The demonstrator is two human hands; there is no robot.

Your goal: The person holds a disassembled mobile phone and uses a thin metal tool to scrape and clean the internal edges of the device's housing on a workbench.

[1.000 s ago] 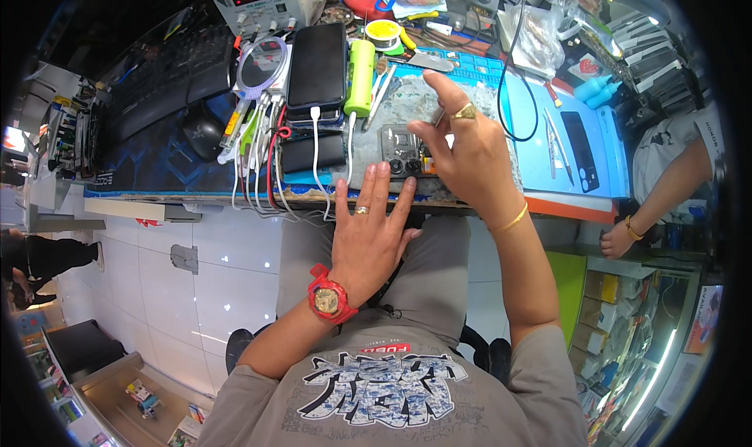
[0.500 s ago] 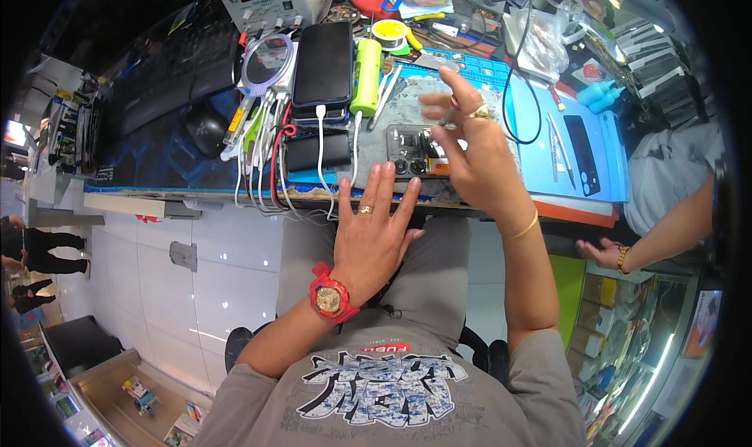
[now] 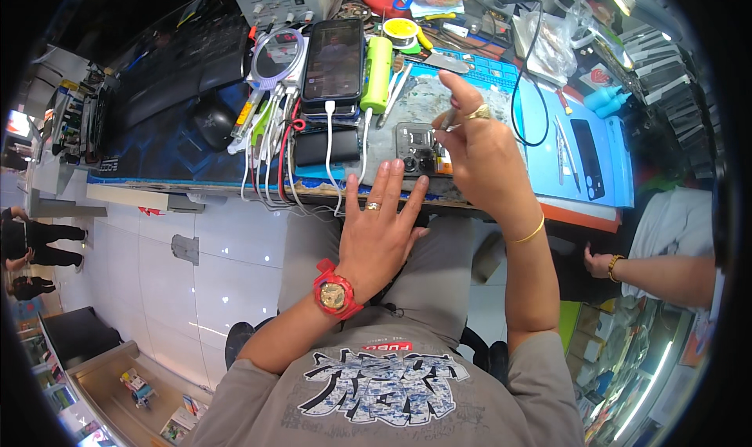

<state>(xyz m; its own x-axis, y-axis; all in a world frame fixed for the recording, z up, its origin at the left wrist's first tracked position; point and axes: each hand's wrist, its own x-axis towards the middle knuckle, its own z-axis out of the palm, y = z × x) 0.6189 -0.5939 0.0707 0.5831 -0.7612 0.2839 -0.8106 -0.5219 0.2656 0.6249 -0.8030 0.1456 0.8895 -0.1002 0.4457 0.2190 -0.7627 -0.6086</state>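
An opened smartphone [image 3: 415,143] lies on the grey work mat at the bench edge, its round camera lenses and inner parts exposed. My left hand [image 3: 382,224] rests with fingers spread, the fingertips at the phone's near edge. My right hand [image 3: 487,161] hovers over the phone's right side, thumb and fingers pinched on a small, thin grey tool [image 3: 447,120]. The tool's exact kind cannot be made out, and the hand hides that side of the phone.
Left of the mat are a charging phone [image 3: 333,67], a green power bank [image 3: 377,75], a black block [image 3: 327,147] and tangled cables. A power supply [image 3: 276,0] stands behind. A black cable [image 3: 517,94] loops on the right, near a blue pad [image 3: 548,180]. A co-worker's hand [image 3: 601,263] is farther right.
The charging phone's dark screen has lit up. My right fingers, blurred before, are now steadier over the opened phone. The co-worker's arm has shifted. The whole view has moved slightly.
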